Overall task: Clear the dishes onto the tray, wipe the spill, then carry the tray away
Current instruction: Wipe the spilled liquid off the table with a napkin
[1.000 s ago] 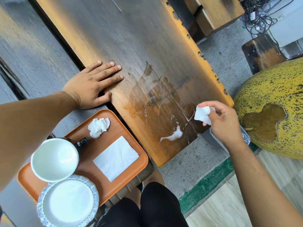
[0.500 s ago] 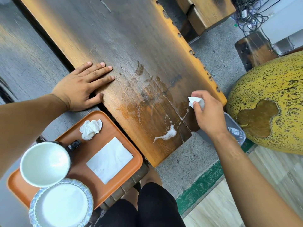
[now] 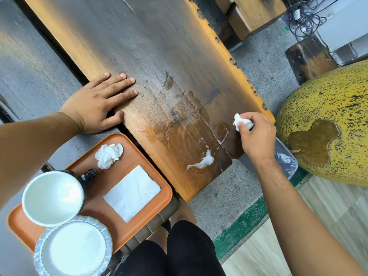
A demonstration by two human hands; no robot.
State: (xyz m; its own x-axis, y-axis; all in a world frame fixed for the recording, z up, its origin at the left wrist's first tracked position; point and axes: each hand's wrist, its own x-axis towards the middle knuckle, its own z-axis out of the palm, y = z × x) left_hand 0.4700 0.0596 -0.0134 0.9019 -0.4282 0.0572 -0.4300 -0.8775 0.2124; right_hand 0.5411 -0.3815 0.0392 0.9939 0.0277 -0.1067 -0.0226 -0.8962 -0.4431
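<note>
White foamy spill (image 3: 201, 163) on the brown wooden table (image 3: 159, 56) lies between the hands: left hand (image 3: 97, 102) spread flat, right hand (image 3: 256, 136) pinching a crumpled white tissue (image 3: 240, 120).

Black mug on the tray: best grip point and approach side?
Take the mug by its black handle, which sticks out toward the crumpled tissue. Come from that far side, over bare tray. The plate appears to crowd the near rim, so that side is blocked. Alternatively, fingers could pinch the open rim from above. Judgement only.
</note>
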